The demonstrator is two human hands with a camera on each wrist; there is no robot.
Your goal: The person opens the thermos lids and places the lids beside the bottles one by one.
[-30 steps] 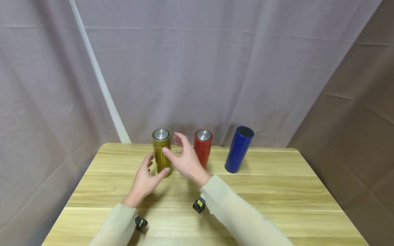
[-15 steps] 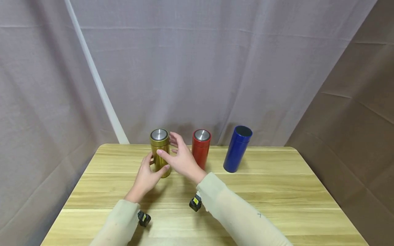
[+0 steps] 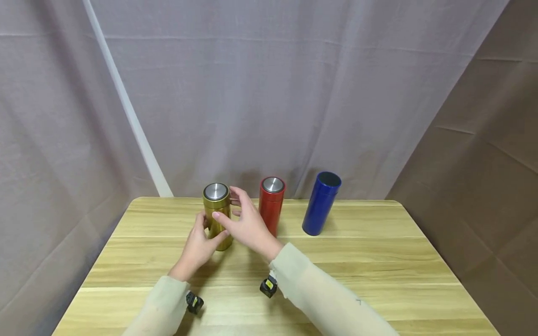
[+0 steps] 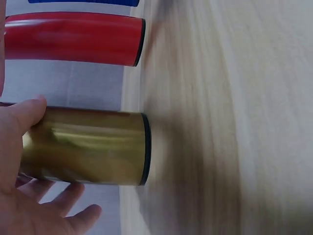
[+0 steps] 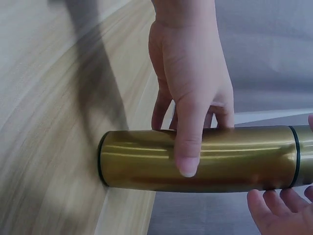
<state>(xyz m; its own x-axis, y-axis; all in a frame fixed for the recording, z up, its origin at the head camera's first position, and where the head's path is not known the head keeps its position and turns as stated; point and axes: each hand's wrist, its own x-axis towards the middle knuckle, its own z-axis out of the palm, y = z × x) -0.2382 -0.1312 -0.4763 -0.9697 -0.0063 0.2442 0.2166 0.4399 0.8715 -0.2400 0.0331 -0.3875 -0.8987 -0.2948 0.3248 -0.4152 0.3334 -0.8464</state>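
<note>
A gold thermos (image 3: pixel 218 219) with a silver-topped lid (image 3: pixel 216 191) stands upright at the left of the table. My left hand (image 3: pixel 196 246) grips its lower body, thumb across the front and fingers round the left side. In the right wrist view that left hand (image 5: pixel 190 78) comes from above onto the thermos (image 5: pixel 234 156). My right hand (image 3: pixel 250 228) holds it higher up, below the lid, with the thumb in front and the fingers behind its right side. Whether the base touches the table is hard to tell.
A red thermos (image 3: pixel 271 207) stands just right of the gold one, partly behind my right hand. Farther right is a blue thermos (image 3: pixel 321 205) with a dark top. The wooden table (image 3: pixel 357 270) ends at a grey curtain (image 3: pixel 269 93).
Both hands have closed in on the gold thermos, which now sits slightly nearer to me. The red and blue thermoses have stayed put; the head view has shifted slightly.
</note>
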